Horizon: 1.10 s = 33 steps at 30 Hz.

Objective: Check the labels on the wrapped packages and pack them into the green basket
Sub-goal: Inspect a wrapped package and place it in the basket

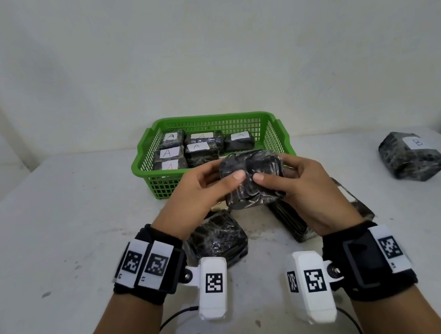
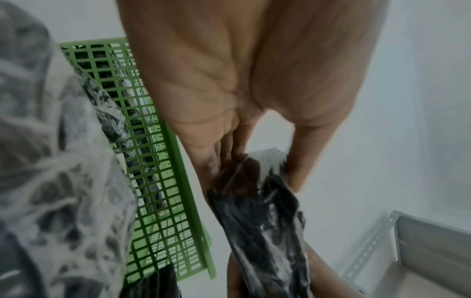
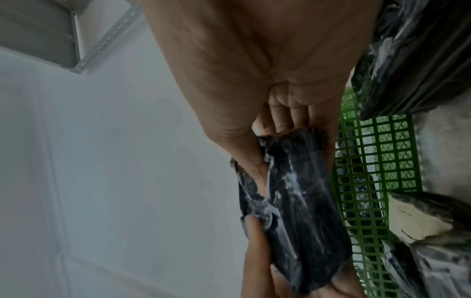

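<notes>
White and a little stained, the worktop [image 1: 54, 249] stands against a plain pale wall. Nearest to the camera are the two forearms with black wrist straps that carry white camera units with square code marks. Just beyond the wrists, two dark wrapped packages lie on the worktop: one [image 1: 218, 238] under the left wrist and one [image 1: 293, 221] under the right hand, partly hidden by it.

Above them, both hands hold one black wrapped package [image 1: 253, 182] in the air, in front of the near wall of the green basket [image 1: 144, 161]. The left hand [image 1: 198, 196] grips its left side, thumb on the near face and fingers behind. The right hand [image 1: 306, 191] grips the right side in the same way, and the two thumbs almost meet on the wrap. So each grip is closed around this package. No label shows on the face turned to the camera. The wrist views show the same: left thumb [image 2: 303, 161] and right fingers [image 3: 285, 113] pressing the crinkled black film, with the green mesh just beside.

Farther away, the basket holds six wrapped packages [image 1: 196, 149], each with a white label marked A on top. Well apart, at the far right of the worktop, another package [image 1: 409, 158] lies alone, and its label [image 1: 417, 142] reads B.
</notes>
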Tool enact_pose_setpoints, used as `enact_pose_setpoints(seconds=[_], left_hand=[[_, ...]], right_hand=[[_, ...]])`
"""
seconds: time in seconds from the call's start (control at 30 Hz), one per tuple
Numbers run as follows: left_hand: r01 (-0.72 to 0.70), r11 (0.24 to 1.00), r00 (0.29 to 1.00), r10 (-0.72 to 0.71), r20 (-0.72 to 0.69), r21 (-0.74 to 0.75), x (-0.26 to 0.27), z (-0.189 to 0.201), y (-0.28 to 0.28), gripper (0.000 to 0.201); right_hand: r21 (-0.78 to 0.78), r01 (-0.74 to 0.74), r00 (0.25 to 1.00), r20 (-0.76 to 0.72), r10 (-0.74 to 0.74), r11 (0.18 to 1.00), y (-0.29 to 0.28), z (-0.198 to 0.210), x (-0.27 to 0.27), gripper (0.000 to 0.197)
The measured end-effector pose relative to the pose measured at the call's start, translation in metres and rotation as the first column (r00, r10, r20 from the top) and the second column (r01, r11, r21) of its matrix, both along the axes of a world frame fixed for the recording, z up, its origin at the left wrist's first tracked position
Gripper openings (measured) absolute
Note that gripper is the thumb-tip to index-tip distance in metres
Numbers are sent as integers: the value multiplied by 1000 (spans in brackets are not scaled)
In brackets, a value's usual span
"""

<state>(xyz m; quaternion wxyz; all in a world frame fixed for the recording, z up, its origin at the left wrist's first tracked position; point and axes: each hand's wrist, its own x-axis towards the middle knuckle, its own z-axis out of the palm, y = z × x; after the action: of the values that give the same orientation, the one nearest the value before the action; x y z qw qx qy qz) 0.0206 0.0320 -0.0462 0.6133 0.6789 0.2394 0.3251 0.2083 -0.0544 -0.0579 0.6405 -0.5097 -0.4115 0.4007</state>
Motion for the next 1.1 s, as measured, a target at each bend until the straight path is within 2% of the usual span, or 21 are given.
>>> enact_pose_setpoints(seconds=[0.07, 0.13, 0.23, 0.3, 0.37, 0.47, 0.6, 0.77, 0.93, 1.0, 1.1], left_hand=[[-113, 994, 994, 113, -3, 12, 2, -2, 1, 34], [-149, 988, 989, 150, -6, 26, 2, -5, 3, 31], [-106, 994, 994, 106, -11, 19, 1, -6, 3, 38], [-79, 997, 997, 79, -5, -10, 1, -6, 2, 43], [-109, 994, 994, 109, -7, 7, 2, -7, 3, 40], [-163, 986, 986, 162, 25, 26, 0, -8, 7, 37], [-91, 995, 995, 92, 45, -30, -1, -7, 6, 50], [-115, 992, 993, 115, 2, 58, -2, -6, 4, 50], [-55, 996, 998, 58, -34, 74, -3, -4, 1, 55], [-106, 989, 994, 108, -12, 105, -3, -4, 3, 51], [-136, 977, 990, 130, 47, 165, -6, -4, 7, 53]], right_hand=[[-3, 3, 999, 36, -3, 1000, 1, -1, -2, 51], [-22, 0, 997, 74, 2, 1000, 3, -4, -3, 56], [-24, 45, 996, 83, -43, 999, 4, -5, -4, 67], [-7, 56, 996, 72, -55, 998, 2, -3, -3, 58], [-14, 53, 996, 75, -52, 998, 1, -3, -3, 57], [-47, -3, 987, 163, 10, 999, -1, -2, -4, 53], [-55, 7, 987, 158, 1, 998, -4, -2, 0, 40], [-33, 8, 989, 151, -3, 999, -5, 0, -6, 48], [41, 69, 989, 127, -74, 997, -6, 1, -9, 37], [37, 68, 983, 167, -74, 997, -6, 1, -9, 43], [-12, 10, 973, 233, -7, 1000, -2, -3, -4, 70]])
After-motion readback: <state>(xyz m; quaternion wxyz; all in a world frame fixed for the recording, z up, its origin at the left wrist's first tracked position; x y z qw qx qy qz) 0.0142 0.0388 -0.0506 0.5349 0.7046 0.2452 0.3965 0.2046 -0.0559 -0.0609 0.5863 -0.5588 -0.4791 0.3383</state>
